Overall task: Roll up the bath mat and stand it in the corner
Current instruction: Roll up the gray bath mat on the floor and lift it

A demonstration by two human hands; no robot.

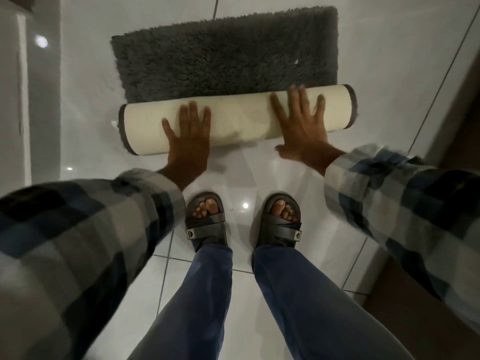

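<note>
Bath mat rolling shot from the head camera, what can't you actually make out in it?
- Underside of the bath mat roll: hidden by the roll itself.
- Palms of the left hand and right hand: turned down on the roll, so the pressure applied is unclear.
- The corner for standing the mat: no floor corner can be made out in view.
- Right fingertips: motion-blurred.

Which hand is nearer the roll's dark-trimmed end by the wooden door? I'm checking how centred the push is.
Right. The right hand presses the rolled bath mat close to that end; the left hand is past the middle, toward the opposite end.
</note>
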